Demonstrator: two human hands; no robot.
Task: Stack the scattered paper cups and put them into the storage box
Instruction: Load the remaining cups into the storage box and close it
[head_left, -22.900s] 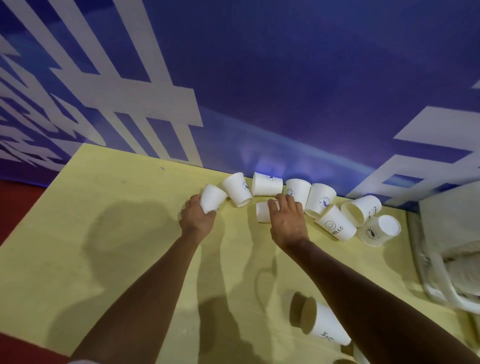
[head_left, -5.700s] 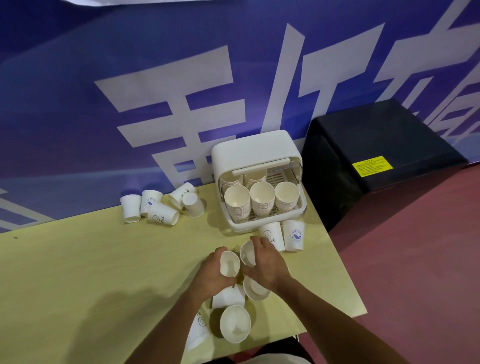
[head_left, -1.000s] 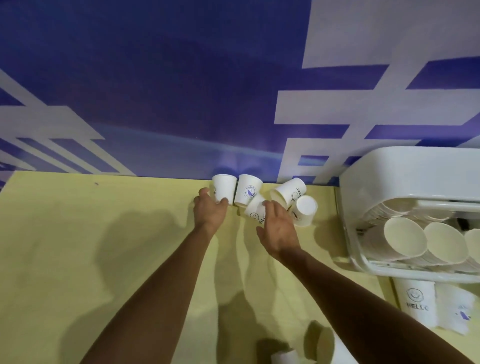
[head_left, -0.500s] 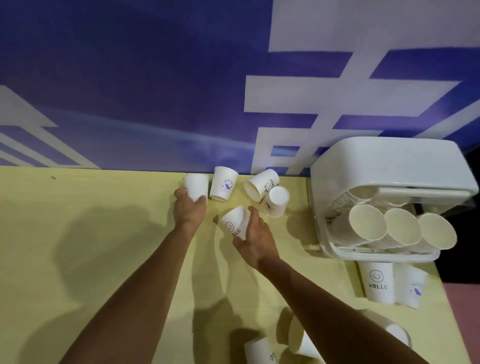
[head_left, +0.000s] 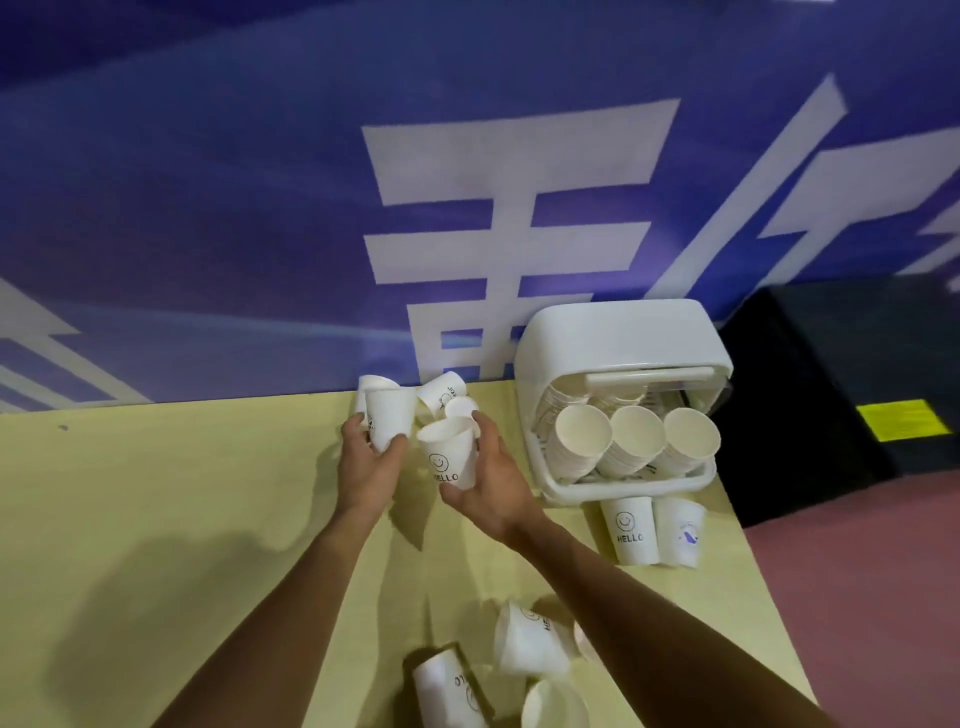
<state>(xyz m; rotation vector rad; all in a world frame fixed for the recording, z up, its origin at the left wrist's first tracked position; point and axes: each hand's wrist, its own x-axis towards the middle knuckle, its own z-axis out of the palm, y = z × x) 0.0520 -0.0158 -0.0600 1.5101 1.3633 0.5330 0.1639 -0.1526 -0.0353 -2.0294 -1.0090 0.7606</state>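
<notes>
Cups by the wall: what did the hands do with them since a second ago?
The left hand gripped the leftmost cup and lifted it off the table; the right hand picked up the HELLO cup and raised it beside the first. The lying cups by the wall and the storage box stayed put.

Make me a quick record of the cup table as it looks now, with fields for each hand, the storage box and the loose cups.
Left hand: grips a white cup, mouth up
Right hand: grips the HELLO cup, mouth up
Storage box: front open, three stacks of cups lying inside, mouths toward the camera
Before the box: two standing cups
By the wall: loose cups on their sides
Near edge: at least three more cups lying on the yellow table
</notes>
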